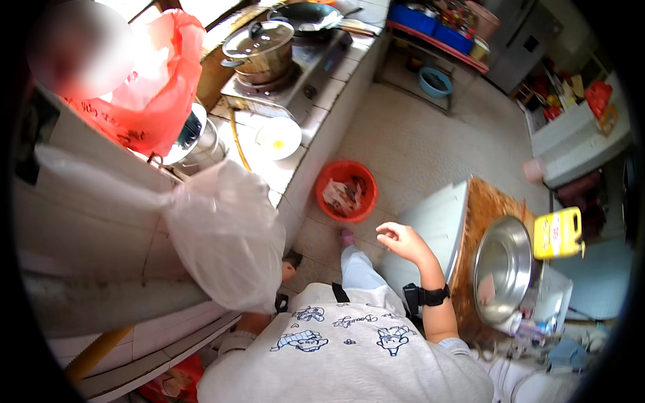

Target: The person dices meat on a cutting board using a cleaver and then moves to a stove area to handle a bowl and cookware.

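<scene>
My left hand [288,271] is low beside my body, mostly hidden behind a bulging translucent plastic bag [227,237]. A small dark thing [293,258] shows at its fingers; whether it is held is unclear. My right hand [403,242] is raised in front of me with fingers loosely bent and nothing in them, left of a wooden-topped cabinet [463,242]. On that top stands a steel basin [504,272] with a pinkish piece inside. Ahead on the floor is a red plastic basin [347,214] containing crumpled bags and scraps.
Along the left, a tiled counter [322,113] carries a gas stove [312,75], a lidded pot [259,50], a wok [305,17], a white bowl [278,138] and a red plastic bag [151,111]. A yellow jug [557,233] stands right. Farther off is a low table [433,35].
</scene>
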Tool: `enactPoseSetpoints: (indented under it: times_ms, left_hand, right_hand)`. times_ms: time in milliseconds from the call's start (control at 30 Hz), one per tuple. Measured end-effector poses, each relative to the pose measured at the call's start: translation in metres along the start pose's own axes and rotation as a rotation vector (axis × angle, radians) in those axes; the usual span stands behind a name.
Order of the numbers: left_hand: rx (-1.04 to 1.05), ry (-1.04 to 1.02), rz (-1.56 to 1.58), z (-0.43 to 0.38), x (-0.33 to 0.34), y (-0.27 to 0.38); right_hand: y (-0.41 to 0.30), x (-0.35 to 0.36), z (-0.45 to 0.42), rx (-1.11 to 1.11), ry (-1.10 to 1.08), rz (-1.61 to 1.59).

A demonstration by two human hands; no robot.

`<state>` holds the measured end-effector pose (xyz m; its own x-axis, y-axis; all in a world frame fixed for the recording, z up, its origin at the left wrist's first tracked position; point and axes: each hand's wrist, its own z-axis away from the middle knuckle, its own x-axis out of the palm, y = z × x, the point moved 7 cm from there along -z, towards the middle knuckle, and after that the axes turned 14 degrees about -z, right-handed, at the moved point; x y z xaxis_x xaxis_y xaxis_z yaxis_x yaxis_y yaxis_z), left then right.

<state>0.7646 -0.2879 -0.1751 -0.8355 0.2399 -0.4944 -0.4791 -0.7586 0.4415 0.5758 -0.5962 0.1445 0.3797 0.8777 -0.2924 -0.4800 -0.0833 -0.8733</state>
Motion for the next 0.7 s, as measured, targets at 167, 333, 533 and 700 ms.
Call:
enactPoseSetpoints:
  times_ms: [167, 333, 533, 700]
  left_hand:
    - [-0.132, 0.189, 0.361, 0.003, 0.017, -0.033]
    - [-0.281, 0.235, 0.714, 0.004, 0.086, -0.095]
    - [-0.521, 0.292, 0.693, 0.030, 0.148, -0.086]
    - [-0.641, 0.271, 0.786, 0.079, 0.199, -0.077]
  right_hand:
    - [-0.049, -0.029, -0.110, -0.124, -0.085, 0.182]
    - [-0.060, -0.039, -0.183, -0.168, -0.257, 0.426]
    - [-0.079, -0.024, -0.240, -0.185, -0.345, 0.578]
    - [-0.015, 0.046, -0.296, 0.180, -0.524, -0.274]
